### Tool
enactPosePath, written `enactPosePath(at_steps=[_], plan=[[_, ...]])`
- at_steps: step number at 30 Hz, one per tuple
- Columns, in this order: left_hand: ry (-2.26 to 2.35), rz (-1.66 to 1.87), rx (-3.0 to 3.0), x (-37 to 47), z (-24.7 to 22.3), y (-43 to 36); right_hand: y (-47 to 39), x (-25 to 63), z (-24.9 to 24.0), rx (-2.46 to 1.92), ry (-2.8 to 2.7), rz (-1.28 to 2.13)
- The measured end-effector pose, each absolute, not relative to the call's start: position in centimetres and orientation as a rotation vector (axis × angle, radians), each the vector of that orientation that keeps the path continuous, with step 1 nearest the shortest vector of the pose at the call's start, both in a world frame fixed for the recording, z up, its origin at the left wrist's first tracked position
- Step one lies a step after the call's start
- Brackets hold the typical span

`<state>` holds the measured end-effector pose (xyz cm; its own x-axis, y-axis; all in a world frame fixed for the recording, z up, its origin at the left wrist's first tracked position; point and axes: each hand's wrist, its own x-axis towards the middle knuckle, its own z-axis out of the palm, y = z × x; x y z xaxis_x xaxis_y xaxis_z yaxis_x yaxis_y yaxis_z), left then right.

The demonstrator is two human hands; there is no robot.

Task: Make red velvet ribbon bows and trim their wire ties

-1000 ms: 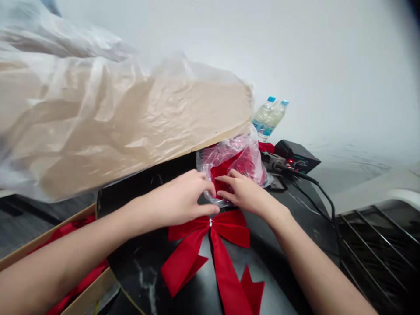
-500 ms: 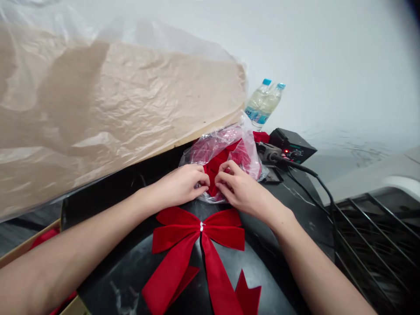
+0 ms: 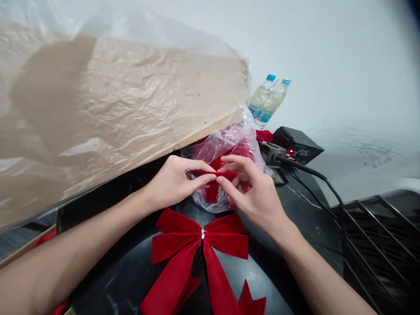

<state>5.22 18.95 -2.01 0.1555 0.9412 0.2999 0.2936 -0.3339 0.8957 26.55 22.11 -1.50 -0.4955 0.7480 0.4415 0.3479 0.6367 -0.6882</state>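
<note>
Between both hands, a small red ribbon piece is pinched at the mouth of a clear plastic bag full of red material. My left hand holds it between thumb and forefinger from the left. From the right, my right hand grips it with thumb and fingers; its far fingers are partly hidden. Closer to me, a large red bow lies flat on the black surface, its loops spread and tails pointing toward me. A white twisted tie binds its middle.
Plastic-covered brown board leans along the left and back. Two bottles with blue caps stand behind the bag. At right sit a black box with a lit red light, a thick cable and a dark rack.
My fingers have drawn together and now hold a red ribbon piece stretched level above the bag. Earlier they were apart, picking at red material in the bag's opening.
</note>
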Motion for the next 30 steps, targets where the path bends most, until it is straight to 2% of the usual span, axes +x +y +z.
enactPosePath(at_steps=[3, 5, 11, 16, 23, 28, 30], plan=[[1.152, 1.163, 1.61, 4.9, -1.3, 18.8, 22.2, 27.1, -0.3, -0.915, -1.973, 0.908], [1.114, 1.091, 1.492, 4.7, -0.7, 18.5, 22.2, 27.5, 0.5, -0.878, -1.921, 0.934], [0.919, 1.244, 1.334, 4.7, -0.4, 18.3, 21.9, 28.0, 0.0, -0.597, -1.956, 0.503], [0.999, 1.406, 1.512, 5.3, -0.6, 18.0, 21.7, 28.3, -1.3, -0.551, -1.935, 0.409], [1.088, 1.506, 1.395, 6.8, -0.3, 16.8, 21.0, 27.8, -1.4, -0.611, -1.849, 0.602], [1.195, 1.476, 1.491, 6.9, -0.6, 16.8, 20.8, 27.7, -1.1, -0.709, -1.875, 0.927], [1.191, 1.46, 1.581, 6.8, -0.7, 16.8, 20.8, 27.8, -0.9, -0.758, -1.965, 0.879]])
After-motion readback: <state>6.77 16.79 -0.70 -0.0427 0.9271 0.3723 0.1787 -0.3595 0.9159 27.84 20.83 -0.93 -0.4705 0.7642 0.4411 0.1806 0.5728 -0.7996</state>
